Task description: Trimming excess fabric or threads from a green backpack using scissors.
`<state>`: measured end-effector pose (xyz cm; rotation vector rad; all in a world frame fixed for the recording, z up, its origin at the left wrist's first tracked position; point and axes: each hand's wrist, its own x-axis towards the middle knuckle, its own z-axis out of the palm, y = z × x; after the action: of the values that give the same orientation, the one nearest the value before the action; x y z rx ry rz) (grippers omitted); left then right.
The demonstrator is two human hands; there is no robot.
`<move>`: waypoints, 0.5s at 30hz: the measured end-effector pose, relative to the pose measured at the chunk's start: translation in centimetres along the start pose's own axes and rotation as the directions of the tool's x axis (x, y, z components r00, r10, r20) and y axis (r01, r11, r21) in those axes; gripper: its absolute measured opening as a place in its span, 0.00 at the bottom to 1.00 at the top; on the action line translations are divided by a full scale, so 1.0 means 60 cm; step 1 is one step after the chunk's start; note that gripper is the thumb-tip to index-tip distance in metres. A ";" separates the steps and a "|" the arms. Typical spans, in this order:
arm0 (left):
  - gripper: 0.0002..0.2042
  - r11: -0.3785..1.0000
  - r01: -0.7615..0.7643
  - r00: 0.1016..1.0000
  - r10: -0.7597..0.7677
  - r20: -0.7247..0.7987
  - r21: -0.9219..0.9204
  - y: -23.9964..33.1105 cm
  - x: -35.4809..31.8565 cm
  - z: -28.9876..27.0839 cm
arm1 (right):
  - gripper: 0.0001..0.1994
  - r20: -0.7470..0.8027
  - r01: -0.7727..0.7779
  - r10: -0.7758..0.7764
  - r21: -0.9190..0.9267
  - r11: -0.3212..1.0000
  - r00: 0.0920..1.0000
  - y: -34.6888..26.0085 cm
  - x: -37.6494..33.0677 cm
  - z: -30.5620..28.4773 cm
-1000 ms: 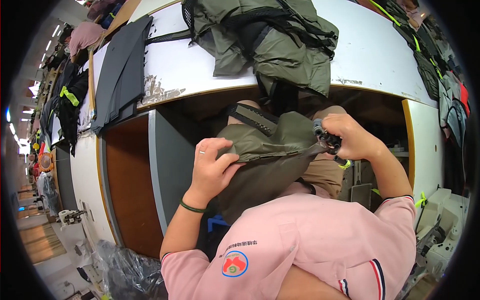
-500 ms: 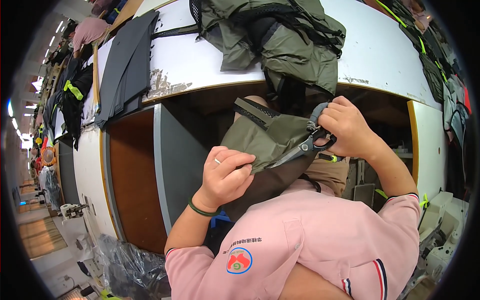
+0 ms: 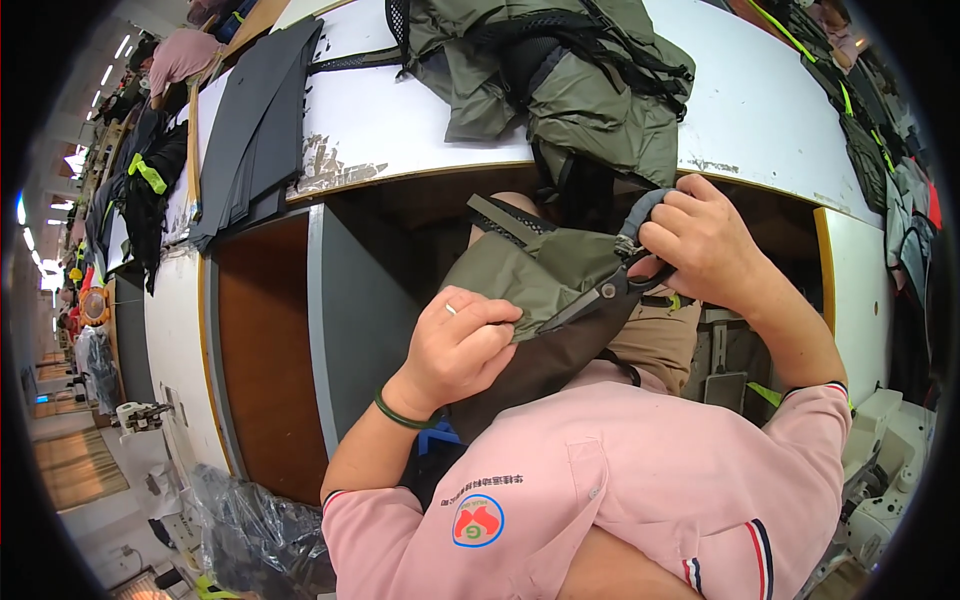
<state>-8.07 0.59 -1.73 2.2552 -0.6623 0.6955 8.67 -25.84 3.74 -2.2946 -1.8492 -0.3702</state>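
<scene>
Here we are at the bench, and the left hand point(image 3: 465, 340) has its fingers pinched narrow on the near left edge of an olive fabric piece point(image 3: 535, 270), a ring point(image 3: 451, 309) on one finger and a dark green bangle point(image 3: 402, 412) at the wrist. Over on the right, the right hand point(image 3: 705, 240) is curled round the handles of dark scissors point(image 3: 607, 291), one loop wrapped in grey, blades pointing left and nearer along the fabric's edge, tips just beside the left fingers; whether the blades are parted, I can't tell. The fabric lies over the person's lap, in front of the white table point(image 3: 755, 120), a mesh-edged strip point(image 3: 510, 222) across its far side. Farther off, a bundle of olive cloth and black straps point(image 3: 605, 105) sprawls on the tabletop and droops over its near edge, with dark grey sheets point(image 3: 258, 120) fanned out to its left. Far left, a co-worker in a pink top point(image 3: 185, 55) bends forward; near left, crumpled clear plastic point(image 3: 262, 535) sits low down.
</scene>
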 end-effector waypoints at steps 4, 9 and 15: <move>0.09 0.912 0.275 0.961 -0.254 0.108 -0.305 -0.002 0.002 -0.001 | 0.18 -0.003 -0.081 0.082 0.097 0.992 0.997 0.006 -0.009 0.014; 0.08 0.157 0.747 0.604 -0.565 0.562 -0.646 -0.009 0.017 -0.012 | 0.21 0.066 -0.235 0.226 0.250 0.939 0.972 0.020 -0.024 0.018; 0.12 -0.099 0.755 0.522 -0.508 0.685 -0.648 -0.025 0.006 0.000 | 0.23 0.248 -0.305 0.229 0.331 0.893 0.941 0.018 -0.023 -0.001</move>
<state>-6.88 1.45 -2.22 1.1343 0.1197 -0.4757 9.43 -27.40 3.39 -2.3374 -1.4857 0.2402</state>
